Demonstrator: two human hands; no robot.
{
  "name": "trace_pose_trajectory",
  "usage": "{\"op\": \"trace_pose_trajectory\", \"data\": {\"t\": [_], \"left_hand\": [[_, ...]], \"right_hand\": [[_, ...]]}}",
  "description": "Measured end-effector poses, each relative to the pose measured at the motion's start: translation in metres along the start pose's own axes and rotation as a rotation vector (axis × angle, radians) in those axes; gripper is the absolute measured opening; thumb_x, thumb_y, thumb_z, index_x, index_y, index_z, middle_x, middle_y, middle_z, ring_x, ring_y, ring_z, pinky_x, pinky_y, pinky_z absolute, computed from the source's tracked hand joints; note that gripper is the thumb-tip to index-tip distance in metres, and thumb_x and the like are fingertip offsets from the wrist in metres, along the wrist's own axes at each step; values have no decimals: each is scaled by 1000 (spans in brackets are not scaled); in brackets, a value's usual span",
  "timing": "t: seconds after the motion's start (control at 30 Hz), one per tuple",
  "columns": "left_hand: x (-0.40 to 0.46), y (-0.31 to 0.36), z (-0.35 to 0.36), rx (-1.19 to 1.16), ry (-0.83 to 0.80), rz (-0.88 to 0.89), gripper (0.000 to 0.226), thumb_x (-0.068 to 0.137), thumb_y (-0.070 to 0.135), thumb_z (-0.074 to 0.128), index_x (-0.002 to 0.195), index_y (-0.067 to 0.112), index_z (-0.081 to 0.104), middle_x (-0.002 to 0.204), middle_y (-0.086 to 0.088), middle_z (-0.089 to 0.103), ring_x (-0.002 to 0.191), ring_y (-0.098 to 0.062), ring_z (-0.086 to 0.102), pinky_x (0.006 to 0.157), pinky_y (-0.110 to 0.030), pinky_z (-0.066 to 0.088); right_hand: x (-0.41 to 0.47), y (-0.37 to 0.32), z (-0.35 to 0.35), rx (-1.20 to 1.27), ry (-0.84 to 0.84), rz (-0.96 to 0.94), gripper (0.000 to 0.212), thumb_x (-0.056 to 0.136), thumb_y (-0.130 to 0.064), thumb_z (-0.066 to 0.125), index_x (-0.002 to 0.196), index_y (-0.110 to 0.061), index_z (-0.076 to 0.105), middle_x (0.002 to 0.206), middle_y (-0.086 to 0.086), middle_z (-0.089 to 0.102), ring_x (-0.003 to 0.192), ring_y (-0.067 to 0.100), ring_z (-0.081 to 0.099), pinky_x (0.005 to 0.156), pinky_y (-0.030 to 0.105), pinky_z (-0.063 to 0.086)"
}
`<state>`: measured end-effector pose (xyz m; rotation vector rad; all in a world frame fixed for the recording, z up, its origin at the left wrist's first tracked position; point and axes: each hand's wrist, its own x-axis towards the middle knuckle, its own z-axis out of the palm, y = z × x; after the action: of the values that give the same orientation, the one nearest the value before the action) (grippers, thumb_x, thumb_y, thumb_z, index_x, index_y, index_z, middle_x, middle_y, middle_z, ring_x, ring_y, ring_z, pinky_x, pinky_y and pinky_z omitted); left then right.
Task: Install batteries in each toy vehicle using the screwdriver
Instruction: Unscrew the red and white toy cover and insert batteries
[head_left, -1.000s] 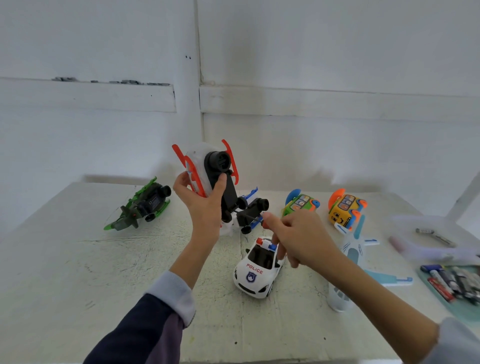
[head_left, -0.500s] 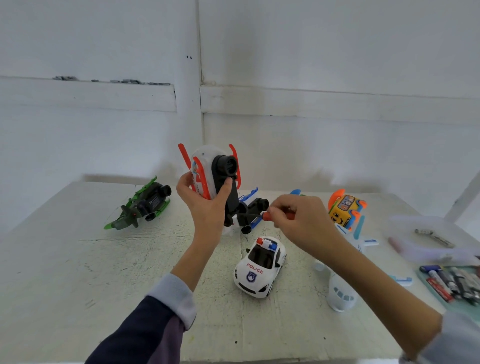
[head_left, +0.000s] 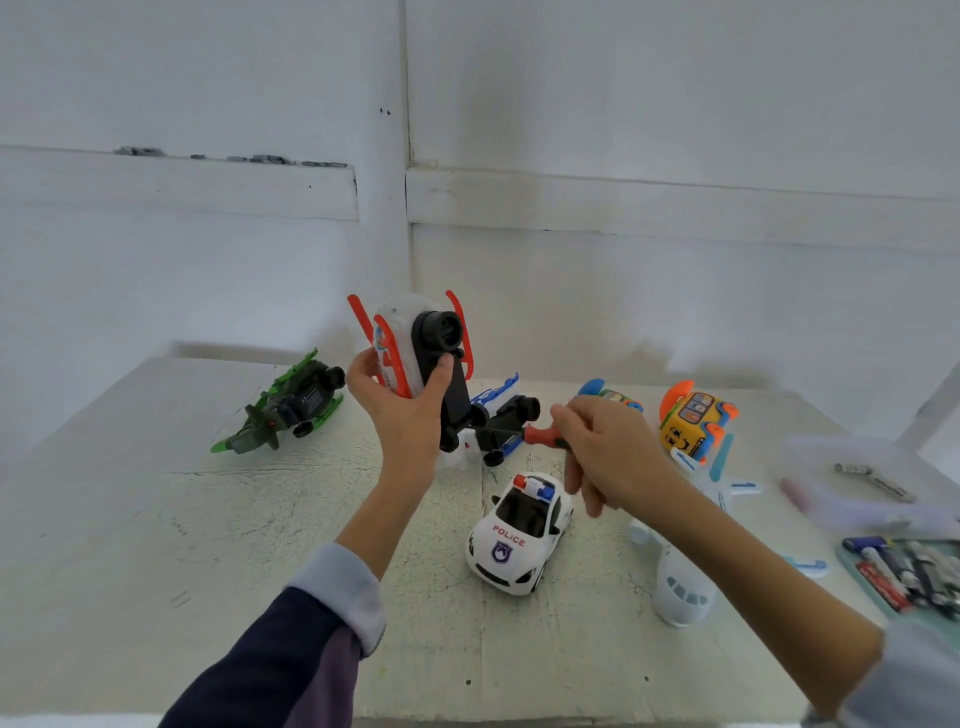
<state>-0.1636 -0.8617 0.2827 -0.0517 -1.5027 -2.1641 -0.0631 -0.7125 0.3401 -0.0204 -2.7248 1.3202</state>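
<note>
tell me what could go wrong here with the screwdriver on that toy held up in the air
1. The left hand alone holds the white and orange toy off the table, so the screwdriver tip may slip off its underside.
2. A loosened screw could drop among the police car and other toys below.

The right hand (head_left: 602, 457) hides most of the screwdriver (head_left: 540, 435) handle; the batteries (head_left: 914, 571) are cut off at the counter's right edge.

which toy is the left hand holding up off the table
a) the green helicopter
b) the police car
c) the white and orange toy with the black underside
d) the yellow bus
c: the left hand grips the white and orange toy in the air, while the right hand points the screwdriver at it.
</note>
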Motion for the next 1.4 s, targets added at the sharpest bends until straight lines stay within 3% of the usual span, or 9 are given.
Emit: {"op": "trace_pose_trajectory", "data": {"t": [0.1,0.23,0.37,0.47,0.63,0.8,1.03,1.27,1.4], "left_hand": [[-2,0,1,24,3,-3,66,79,12,76,124,19,28,130,-10,39,109,-19,57,77,-16,54],[-4,-1,2,24,6,-39,66,79,13,76,124,19,28,130,-9,40,112,-21,58,84,-23,55],[-2,1,1,27,23,-55,73,78,16,77,133,14,28,129,-6,42,107,-14,59,79,-18,55],[-2,5,2,-6,43,-60,66,82,13,73,133,11,31,110,6,48,87,1,62,68,-11,52],[-4,9,4,14,35,-58,44,88,18,66,121,19,35,101,12,45,70,22,56,61,-3,46],[-4,10,2,17,-21,-81,24,89,23,65,97,35,46,98,8,54,70,14,61,62,-9,49],[-8,11,-4,13,-23,-73,31,88,23,65,109,29,43,103,7,52,74,11,62,61,-8,49],[-11,9,-1,104,-55,-50,44,83,30,71,113,35,39,128,-7,36,97,-8,58,65,-7,50],[-10,9,-1,127,-62,-58,51,83,31,70,120,30,35,131,-8,36,100,-9,54,63,-3,47]], "right_hand": [[-3,-2,0,-10,146,-223,6,90,-12,57,88,-16,53,65,-3,58,51,4,56,48,18,46],[-3,0,-2,-80,199,-377,35,76,5,68,92,-23,53,85,-7,57,78,2,56,67,8,45],[-1,3,1,-174,148,-387,23,86,-15,63,105,-18,51,97,-5,51,81,0,50,70,7,41],[-1,0,-2,-289,69,-229,23,94,-40,46,100,-18,52,78,-3,59,63,11,59,60,19,49],[-7,0,0,-303,184,-390,11,89,-29,61,90,-18,62,66,-12,59,56,4,53,55,13,43],[-8,-4,3,-283,219,-471,16,78,-11,70,93,-13,65,82,-9,58,72,2,52,67,12,41],[-11,-6,3,-284,85,-272,20,95,-36,46,97,-17,53,62,-7,55,42,3,46,48,18,42],[-17,-8,1,-394,133,-465,30,78,1,60,102,-15,55,77,-20,38,74,9,51,66,38,52],[-16,-3,2,-407,137,-443,29,77,-4,62,104,-13,56,94,-7,44,83,14,52,68,31,51]]}}
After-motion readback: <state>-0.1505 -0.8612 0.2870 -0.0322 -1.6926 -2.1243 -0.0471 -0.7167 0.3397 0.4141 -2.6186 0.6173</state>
